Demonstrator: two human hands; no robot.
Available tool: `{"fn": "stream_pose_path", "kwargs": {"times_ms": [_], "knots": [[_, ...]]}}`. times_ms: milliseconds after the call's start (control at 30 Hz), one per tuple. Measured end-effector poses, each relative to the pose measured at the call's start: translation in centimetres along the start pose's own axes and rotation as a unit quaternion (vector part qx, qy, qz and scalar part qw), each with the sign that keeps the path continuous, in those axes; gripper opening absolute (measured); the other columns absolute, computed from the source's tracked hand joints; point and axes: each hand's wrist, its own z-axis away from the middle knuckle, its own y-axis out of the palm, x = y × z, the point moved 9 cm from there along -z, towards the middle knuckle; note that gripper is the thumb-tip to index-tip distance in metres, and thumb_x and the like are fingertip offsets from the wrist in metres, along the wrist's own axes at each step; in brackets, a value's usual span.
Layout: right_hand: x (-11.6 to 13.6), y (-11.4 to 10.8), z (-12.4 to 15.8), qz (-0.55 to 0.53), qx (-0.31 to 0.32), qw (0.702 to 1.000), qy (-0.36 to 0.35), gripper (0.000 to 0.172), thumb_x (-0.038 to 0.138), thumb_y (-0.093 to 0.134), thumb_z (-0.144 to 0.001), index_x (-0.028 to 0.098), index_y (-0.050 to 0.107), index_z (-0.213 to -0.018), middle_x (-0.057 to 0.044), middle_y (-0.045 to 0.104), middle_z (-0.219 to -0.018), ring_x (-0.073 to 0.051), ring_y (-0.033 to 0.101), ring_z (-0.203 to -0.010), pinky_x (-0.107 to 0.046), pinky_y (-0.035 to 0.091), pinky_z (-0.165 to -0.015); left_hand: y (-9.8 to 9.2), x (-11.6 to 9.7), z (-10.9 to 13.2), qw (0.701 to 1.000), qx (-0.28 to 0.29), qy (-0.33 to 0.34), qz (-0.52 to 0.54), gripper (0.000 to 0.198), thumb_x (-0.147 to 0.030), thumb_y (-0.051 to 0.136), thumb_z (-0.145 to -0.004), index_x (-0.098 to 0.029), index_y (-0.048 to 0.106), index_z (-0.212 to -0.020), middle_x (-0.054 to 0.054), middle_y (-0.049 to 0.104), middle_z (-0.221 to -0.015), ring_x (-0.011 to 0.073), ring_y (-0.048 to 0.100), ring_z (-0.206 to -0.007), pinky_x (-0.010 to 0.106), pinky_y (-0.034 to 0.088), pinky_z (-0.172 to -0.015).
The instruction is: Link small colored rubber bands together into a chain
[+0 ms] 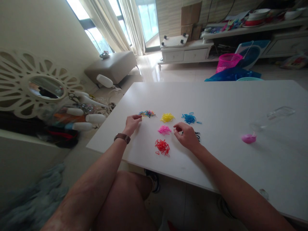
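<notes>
A: So, taking the pink pile [165, 130] as landmark, where are your hands?

B: Your left hand [133, 124] is to its left, fingertips drawn together at the edge of the mixed-colour pile [148, 113] of small loops. Your right hand [185, 134] is just right of the pink pile, fingers curled and thumb close to them.

A: Gripping anything?

B: I can't tell for either hand — the fingertips are too small to read.

A: And the other loops?

B: Yellow pile [167, 117] just beyond the pink; red pile [162, 147] on your side of it; blue pile [189, 118] beyond and right; black loops [198, 136] to its right — partly hidden by your right hand.
</notes>
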Motion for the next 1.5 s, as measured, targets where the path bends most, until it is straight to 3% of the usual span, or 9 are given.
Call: {"fn": "stream_pose_path", "kwargs": {"times_ms": [367, 700, 800, 933, 1067, 1233, 1500], "knots": [[0.3, -0.1, 0.0, -0.004, -0.001, 1.0, -0.001, 0.009, 0.014, 0.058, -0.083, 0.021, 0.063, -0.086, -0.002, 0.066, -0.079, -0.018, 0.062, -0.073, -0.03, 0.047, -0.071, -0.3, 0.2, -0.1, 1.0, -0.01, 0.002, -0.007, 0.024, -0.033, 0.075, -0.066, -0.013, 0.075, -0.079, 0.009, 0.074, -0.078, 0.0179, 0.067, -0.074, 0.027, 0.049, -0.068], [0.2, -0.2, -0.1, -0.005, -0.001, 1.0, -0.003, 0.009, 0.014, 0.058, -0.083, 0.021, 0.063, -0.085, -0.003, 0.067, -0.08, -0.018, 0.063, -0.073, -0.03, 0.048, -0.071, 0.5, 0.6, -0.3, 0.998, 0.015, -0.016, 0.057, 0.036, -0.038, 0.085, -0.06, -0.013, 0.073, -0.082, 0.008, 0.073, -0.074, 0.018, 0.069, -0.072, 0.031, 0.054, -0.074], [0.1, -0.1, 0.0, -0.006, -0.001, 1.0, -0.005, 0.008, 0.015, 0.059, -0.084, 0.021, 0.063, -0.086, -0.003, 0.067, -0.081, -0.018, 0.063, -0.074, -0.03, 0.048, -0.073, 2.4, -0.7, 0.7, 0.992, 0.075, -0.015, 0.096, 0.04, -0.042, 0.087, -0.059, -0.012, 0.074, -0.081, 0.009, 0.073, -0.075, 0.0181, 0.069, -0.073, 0.034, 0.056, -0.079], [0.4, 0.0, 0.1, -0.015, 0.004, 1.0, -0.012, 0.004, 0.018, 0.06, -0.087, 0.021, 0.063, -0.087, -0.002, 0.065, -0.082, -0.018, 0.063, -0.076, -0.031, 0.049, -0.073, 7.0, -4.2, 3.5, 0.965, 0.235, 0.025, 0.109, 0.041, -0.048, 0.087, -0.064, -0.013, 0.076, -0.082, 0.01, 0.075, -0.079, 0.0193, 0.071, -0.076, 0.035, 0.057, -0.08], [0.8, -0.3, 0.1, -0.012, -0.01, 1.0, -0.027, 0.004, 0.024, 0.064, -0.09, 0.022, 0.065, -0.094, -0.003, 0.065, -0.086, -0.019, 0.063, -0.08, -0.032, 0.05, -0.075, 10.8, -7.6, 7.0, 0.925, 0.36, 0.055, 0.105, 0.038, -0.046, 0.085, -0.069, -0.013, 0.076, -0.085, 0.011, 0.076, -0.08, 0.0185, 0.071, -0.075, 0.032, 0.057, -0.075], [1.5, -1.3, 0.2, -0.031, -0.042, 0.998, -0.043, 0.009, 0.026, 0.064, -0.092, 0.024, 0.067, -0.101, -0.003, 0.067, -0.089, -0.019, 0.063, -0.079, -0.033, 0.051, -0.076, 13.0, -10.1, 9.3, 0.899, 0.409, 0.065, 0.142, 0.033, -0.041, 0.085, -0.072, -0.013, 0.076, -0.085, 0.011, 0.077, -0.081, 0.0162, 0.071, -0.073, 0.029, 0.056, -0.071], [2.4, -2.1, 0.1, -0.041, -0.064, 0.995, -0.057, 0.014, 0.025, 0.058, -0.096, 0.025, 0.071, -0.098, -0.005, 0.07, -0.09, -0.019, 0.065, -0.081, -0.033, 0.053, -0.077, 14.1, -10.2, 9.9, 0.883, 0.428, 0.032, 0.189, 0.032, -0.036, 0.087, -0.071, -0.011, 0.076, -0.085, 0.01, 0.076, -0.081, 0.015, 0.071, -0.074, 0.028, 0.057, -0.074]]}}
